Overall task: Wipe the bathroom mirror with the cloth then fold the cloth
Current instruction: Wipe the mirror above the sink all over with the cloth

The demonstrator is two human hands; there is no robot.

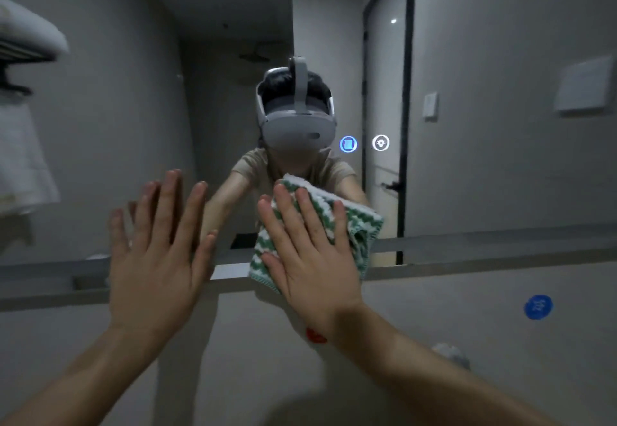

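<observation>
At the far left a folded white towel lay on a dark wall rack, well apart from the work; it played no part in the wiping. Next came the left hand, flat against the bathroom mirror with its fingers straight and spread, holding nothing; it seemed to serve as a brace, though bare skin on glass would likely leave prints, so that patch would want a pass of the cloth afterwards. Just beside it, the right hand pressed the green-and-white zigzag cloth flat onto the lower part of the mirror, fingers straight and laid over the fabric rather than curled round it; the cloth's bottom corner hung over the grey ledge at the foot of the glass. The step in hand looked to be the wiping itself, with the folding not yet begun; to do it well the palm should keep even pressure across the whole cloth, travel in overlapping strokes, and stop the loose right-hand edge from bunching; the upper glass and the area round the two lit round icons appeared still to need reaching. Lower right, a blue round sticker sat on the wall under the ledge.
</observation>
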